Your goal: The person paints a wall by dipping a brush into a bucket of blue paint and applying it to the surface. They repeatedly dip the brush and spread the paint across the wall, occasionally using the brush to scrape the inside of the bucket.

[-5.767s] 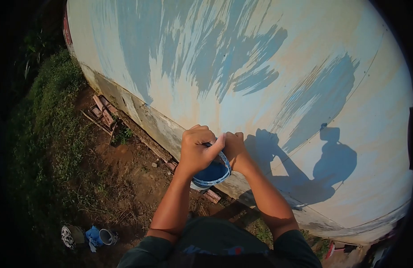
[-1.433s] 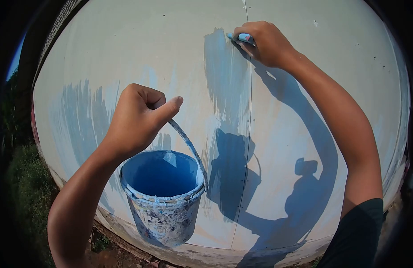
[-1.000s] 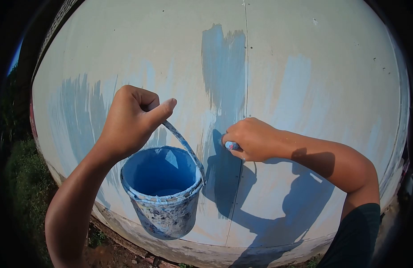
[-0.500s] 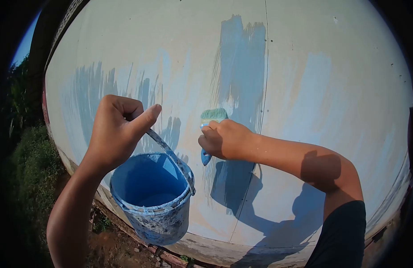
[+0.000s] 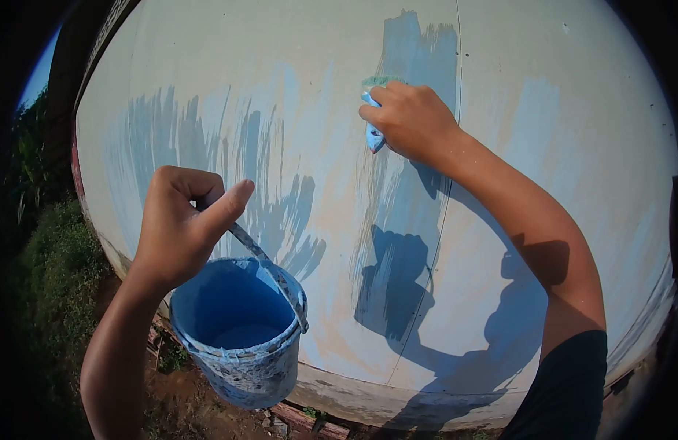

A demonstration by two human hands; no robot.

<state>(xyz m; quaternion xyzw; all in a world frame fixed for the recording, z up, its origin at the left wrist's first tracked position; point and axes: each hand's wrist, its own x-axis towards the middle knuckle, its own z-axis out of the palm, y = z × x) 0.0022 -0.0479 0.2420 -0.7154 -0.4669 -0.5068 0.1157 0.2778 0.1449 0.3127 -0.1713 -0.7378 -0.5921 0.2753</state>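
Observation:
My left hand (image 5: 189, 224) is closed around the handle of a paint-splattered bucket (image 5: 244, 374), thumb pointing up to the right. The bucket hangs slightly tilted in front of the wall, its inside coated blue, with blue paint low in it. My right hand (image 5: 416, 121) grips a paintbrush (image 5: 375, 137) by its blue handle, bristles upward. The pale green bristles are at the wall (image 5: 324, 44), on the left edge of a wet blue strip; my fingers hide part of the brush.
Darker blue strokes (image 5: 156, 136) mark the wall's left part, and a fainter patch (image 5: 533, 125) lies to the right. A thin panel seam (image 5: 458, 73) runs down it. Green plants (image 5: 57, 249) grow at left; bare soil and bricks (image 5: 295, 416) lie below. My shadow falls across the wall.
My right hand has moved the paintbrush up along the blue strip and a little to the right. The left hand and the bucket sit slightly lower and further left in view.

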